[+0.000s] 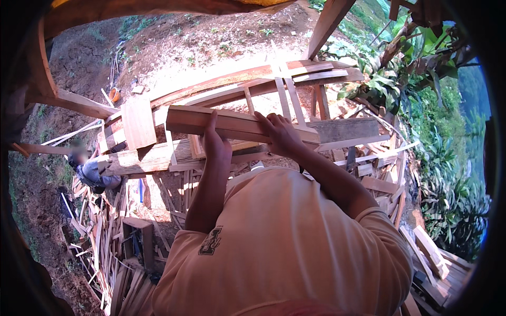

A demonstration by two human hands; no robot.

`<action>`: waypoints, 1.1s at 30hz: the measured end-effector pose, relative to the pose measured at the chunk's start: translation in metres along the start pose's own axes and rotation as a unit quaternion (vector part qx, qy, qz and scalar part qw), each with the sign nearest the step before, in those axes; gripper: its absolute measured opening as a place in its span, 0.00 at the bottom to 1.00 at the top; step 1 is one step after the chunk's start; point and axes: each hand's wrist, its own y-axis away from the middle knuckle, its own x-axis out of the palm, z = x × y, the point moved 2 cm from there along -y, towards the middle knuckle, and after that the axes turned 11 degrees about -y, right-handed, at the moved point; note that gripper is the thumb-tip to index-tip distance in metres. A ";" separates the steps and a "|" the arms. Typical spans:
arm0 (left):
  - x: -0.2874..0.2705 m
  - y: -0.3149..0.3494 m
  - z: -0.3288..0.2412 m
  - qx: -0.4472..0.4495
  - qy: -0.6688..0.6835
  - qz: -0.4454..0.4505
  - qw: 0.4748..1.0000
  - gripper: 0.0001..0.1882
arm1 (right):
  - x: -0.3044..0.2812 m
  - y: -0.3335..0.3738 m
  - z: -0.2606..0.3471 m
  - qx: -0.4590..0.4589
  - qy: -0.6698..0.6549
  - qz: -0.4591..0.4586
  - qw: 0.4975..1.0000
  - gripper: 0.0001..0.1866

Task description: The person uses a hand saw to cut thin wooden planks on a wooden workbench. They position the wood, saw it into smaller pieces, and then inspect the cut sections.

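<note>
A short stack of wooden planks (241, 124) lies crosswise in front of my chest, above the workbench. My left hand (215, 143) grips it from the near side, with the thumb up along its face and the other fingers hidden beneath. Nearer the right end, my right hand (280, 135) is closed over the top edge, fingers bent round it. Under the stack, part of a wooden frame (196, 147) shows on the bench. How many pieces the stack has I cannot tell.
The workbench (145, 160) is built of long rough boards, with a loose flat board (138, 124) on its left. A person (97, 173) is at its left end. Offcuts (105, 247) are heaped at lower left, more lumber (432, 253) at lower right. A wooden post (329, 26) stands beyond.
</note>
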 end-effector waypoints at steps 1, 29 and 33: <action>-0.005 -0.001 0.019 -0.029 -0.017 0.017 0.999 0.28 | 0.004 0.010 -0.015 0.040 -0.034 0.046 0.998 0.50; -0.206 -0.004 0.073 -0.265 -0.276 0.094 0.919 0.13 | 0.064 0.000 -0.230 0.397 -0.253 -0.137 0.872 0.29; -0.206 -0.004 0.079 -0.263 -0.263 0.098 0.923 0.14 | 0.050 0.003 -0.218 0.427 -0.463 -0.071 0.774 0.22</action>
